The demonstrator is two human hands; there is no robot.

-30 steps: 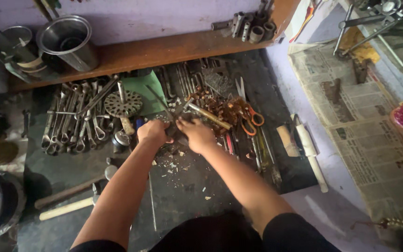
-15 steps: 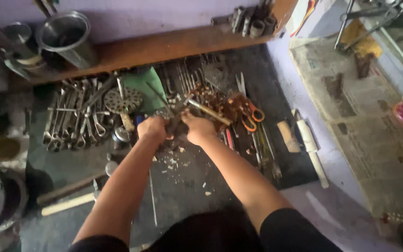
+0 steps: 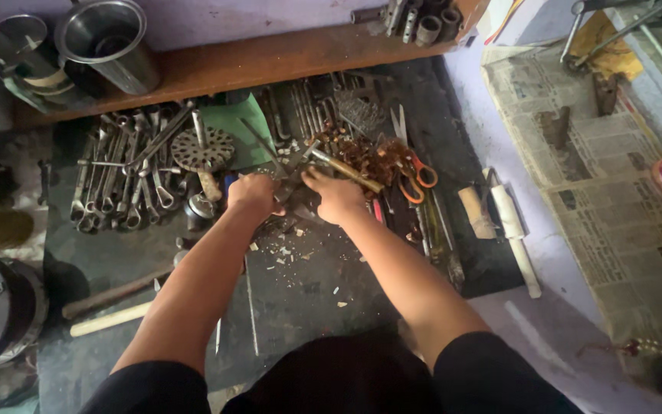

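Dull metal spanners; glossy steel cup; wooden shelf.

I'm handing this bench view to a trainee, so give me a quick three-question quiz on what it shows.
1. True or false: the left hand and the right hand are both over the dark mat, close together.
2. Which lies just right of the right hand? A) orange-handled scissors B) row of spanners C) steel cup
3. Fill in: the sheets spread on the surface at far right are ____.

Key: 1 true. 2 A; the spanners lie left of the left hand and the cup stands on the wooden shelf. 3 newspaper.
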